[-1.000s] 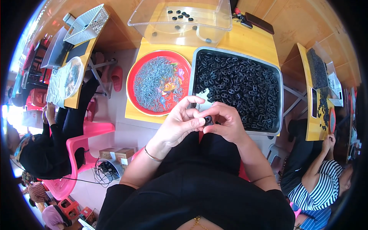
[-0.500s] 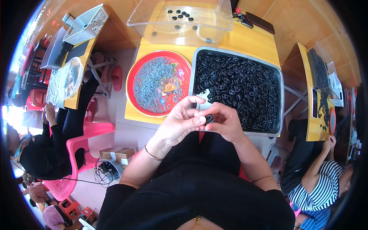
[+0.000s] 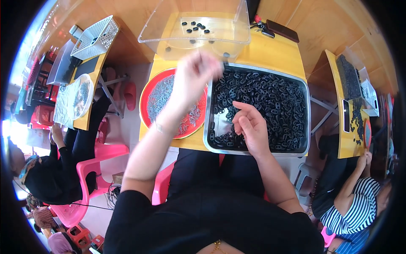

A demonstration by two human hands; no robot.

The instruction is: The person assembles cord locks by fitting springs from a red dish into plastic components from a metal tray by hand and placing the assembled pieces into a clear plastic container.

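My left hand [image 3: 196,80] is smeared by motion, raised above the far rim of the red plate near the clear bin. Its fingers look closed, with a dark smear at their tips that appears to be a small black oval two-hole piece [image 3: 225,63]. My right hand [image 3: 252,127] hovers over the metal tray [image 3: 307,122], fingers apart and nothing visible in them. Heaped in the tray are many black two-hole pieces [image 3: 270,97], and its bottom shows at the near left. Left of it, the red plate [image 3: 145,108] bears many small grey, slender pieces [image 3: 158,99].
A clear plastic bin [image 3: 194,41] with several black pieces stands at the far side of the yellow table [image 3: 270,53]. Keys [image 3: 266,31] and a brown case [image 3: 282,31] lie at its far right. People sit at side tables left and right.
My hands have parted from the black piece they were both fingering. The left has swept away from me toward the clear bin; the right has moved over the tray and opened.
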